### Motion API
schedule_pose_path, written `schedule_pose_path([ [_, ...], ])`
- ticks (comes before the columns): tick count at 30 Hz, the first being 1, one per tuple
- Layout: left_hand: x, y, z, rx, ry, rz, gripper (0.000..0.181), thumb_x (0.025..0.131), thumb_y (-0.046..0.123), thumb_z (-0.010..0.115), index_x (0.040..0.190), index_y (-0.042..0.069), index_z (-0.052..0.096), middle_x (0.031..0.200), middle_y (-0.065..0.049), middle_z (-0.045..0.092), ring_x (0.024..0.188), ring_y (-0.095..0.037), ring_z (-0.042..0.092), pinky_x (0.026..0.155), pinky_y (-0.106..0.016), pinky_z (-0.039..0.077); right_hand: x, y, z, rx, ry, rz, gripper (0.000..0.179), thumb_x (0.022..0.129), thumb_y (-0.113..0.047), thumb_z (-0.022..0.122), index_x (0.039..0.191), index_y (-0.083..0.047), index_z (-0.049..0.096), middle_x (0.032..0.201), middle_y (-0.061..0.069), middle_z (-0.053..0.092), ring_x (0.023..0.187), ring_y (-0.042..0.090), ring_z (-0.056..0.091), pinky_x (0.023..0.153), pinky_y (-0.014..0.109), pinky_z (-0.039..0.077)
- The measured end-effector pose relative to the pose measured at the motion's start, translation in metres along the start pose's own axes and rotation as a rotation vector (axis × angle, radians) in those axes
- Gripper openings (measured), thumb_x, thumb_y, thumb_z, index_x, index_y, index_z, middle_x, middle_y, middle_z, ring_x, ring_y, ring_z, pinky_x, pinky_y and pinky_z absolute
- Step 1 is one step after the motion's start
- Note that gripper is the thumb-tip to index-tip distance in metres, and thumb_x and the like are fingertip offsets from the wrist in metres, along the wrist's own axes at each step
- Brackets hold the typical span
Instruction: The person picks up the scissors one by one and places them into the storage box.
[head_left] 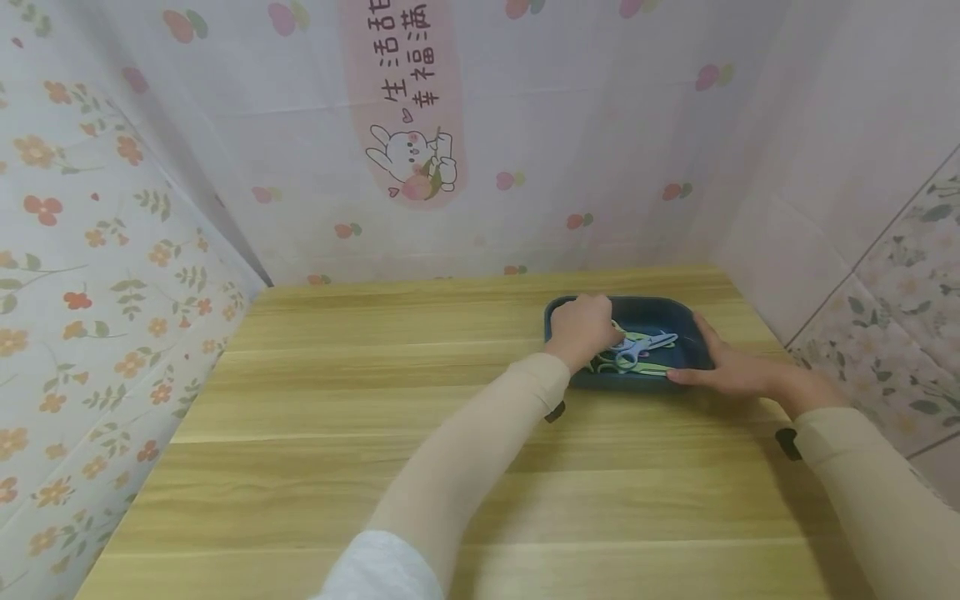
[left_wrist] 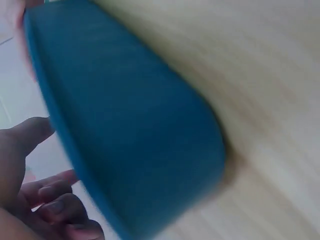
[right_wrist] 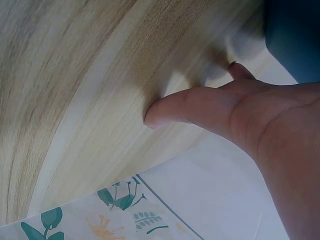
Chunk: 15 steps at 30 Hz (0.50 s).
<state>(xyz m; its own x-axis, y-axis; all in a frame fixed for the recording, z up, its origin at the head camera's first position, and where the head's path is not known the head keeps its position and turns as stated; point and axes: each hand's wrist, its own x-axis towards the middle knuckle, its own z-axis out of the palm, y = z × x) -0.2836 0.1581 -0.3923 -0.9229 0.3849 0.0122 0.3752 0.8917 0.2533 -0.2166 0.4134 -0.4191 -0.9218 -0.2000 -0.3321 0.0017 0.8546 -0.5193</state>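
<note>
A dark blue plastic bin (head_left: 637, 384) holds several small scissors, among them light-blue scissors (head_left: 627, 359) and light-green scissors (head_left: 651, 369). My left hand (head_left: 583, 331) reaches down into the bin's left end. In the left wrist view, its thumb and index finger stand apart where they pass behind the rim, the other fingers curled; I cannot tell if the hidden fingertips hold anything. Around the bin's right end, my right hand (head_left: 738, 371) rests spread, thumb straight along the front rim. The right wrist view shows its thumb (right_wrist: 187, 106) extended and the bin wall (right_wrist: 295, 42) beside the hand.
The bin stands on a wood-grain table (head_left: 360, 417), near its back right corner. Behind the table hangs a patterned curtain (head_left: 540, 125). Flowered cloth (head_left: 90, 275) covers the left side, and another flowered sheet (head_left: 892, 317) runs along the right edge.
</note>
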Motion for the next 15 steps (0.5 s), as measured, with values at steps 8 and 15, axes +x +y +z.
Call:
schedule_pose_path([
  [8,0.006,-0.038,-0.045,-0.178,0.095,-0.047,0.041,0.097,0.042,0.074,0.070,0.021,0.051,0.065,0.008,0.049,0.057,-0.011,0.050,0.052,-0.028,0.039,0.000,-0.002,-0.002,-0.020,0.010,0.005,0.131,0.097,-0.058,0.069,0.161,-0.001,-0.030,0.164,0.051,-0.006,0.147,0.075,0.015,0.118,0.082,0.021],
  [15,-0.003,-0.098,-0.094,-0.462,0.130,-0.098,0.025,0.099,0.030,0.072,0.100,0.007,0.064,0.091,-0.004,0.063,0.078,-0.018,0.058,0.069,-0.030,0.053,0.000,-0.002,0.000,-0.026,0.008,-0.001,0.132,0.097,-0.058,0.070,0.161,-0.003,-0.031,0.165,0.050,-0.009,0.146,0.076,0.015,0.117,0.082,0.021],
])
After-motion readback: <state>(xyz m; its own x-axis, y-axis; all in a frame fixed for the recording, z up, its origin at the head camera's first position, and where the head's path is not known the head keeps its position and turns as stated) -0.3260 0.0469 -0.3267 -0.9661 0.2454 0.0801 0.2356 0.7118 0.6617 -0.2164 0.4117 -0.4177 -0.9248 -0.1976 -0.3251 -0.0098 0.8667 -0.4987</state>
